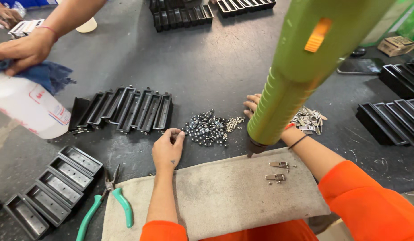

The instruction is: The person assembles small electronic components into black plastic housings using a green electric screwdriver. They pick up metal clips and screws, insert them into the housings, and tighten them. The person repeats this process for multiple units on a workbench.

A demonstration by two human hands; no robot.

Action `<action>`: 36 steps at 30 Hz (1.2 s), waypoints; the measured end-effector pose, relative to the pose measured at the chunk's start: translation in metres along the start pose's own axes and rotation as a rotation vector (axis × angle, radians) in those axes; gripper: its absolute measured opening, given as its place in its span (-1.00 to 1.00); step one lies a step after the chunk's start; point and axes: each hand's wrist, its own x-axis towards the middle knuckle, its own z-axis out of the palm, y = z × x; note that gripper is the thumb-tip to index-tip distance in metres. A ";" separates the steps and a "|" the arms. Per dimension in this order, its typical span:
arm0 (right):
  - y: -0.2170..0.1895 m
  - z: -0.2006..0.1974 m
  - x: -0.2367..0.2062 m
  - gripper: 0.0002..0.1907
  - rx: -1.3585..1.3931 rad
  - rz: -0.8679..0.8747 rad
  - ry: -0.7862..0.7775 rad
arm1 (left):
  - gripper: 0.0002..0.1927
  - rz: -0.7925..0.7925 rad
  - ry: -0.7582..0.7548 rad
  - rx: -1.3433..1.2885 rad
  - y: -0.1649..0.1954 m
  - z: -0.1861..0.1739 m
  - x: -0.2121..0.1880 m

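Note:
My left hand (167, 149) rests on the dark table at the far edge of a grey mat (224, 196), fingers curled together beside a pile of small black and silver fasteners (207, 128). Nothing shows clearly between the fingertips. My right hand (252, 106) reaches past the pile, and a hanging green powered screwdriver (296, 76) hides most of it. The tool's tip (250, 154) sits just above the mat's far edge. Two small metal clips (278, 165) lie on the mat, and a heap of similar clips (308, 120) lies beyond my right wrist.
Black rectangular trays stand in a row (126, 109), with more at lower left (55, 187), right (394, 120) and top (180, 15). Green-handled pliers (122, 205) lie by the mat. A co-worker's hand (24, 49) holds a blue cloth near a white spray bottle (26, 107).

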 end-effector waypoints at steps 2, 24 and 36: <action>-0.001 -0.003 0.003 -0.60 0.036 -0.028 0.011 | -0.74 0.004 -0.003 0.002 -0.003 0.001 0.002; -0.008 0.006 -0.008 -0.76 0.298 0.125 -0.049 | -0.74 0.093 -0.056 0.073 -0.003 0.001 0.003; -0.041 0.019 0.008 -0.38 0.442 0.181 -0.208 | -0.73 0.081 -0.067 0.081 0.000 0.000 0.003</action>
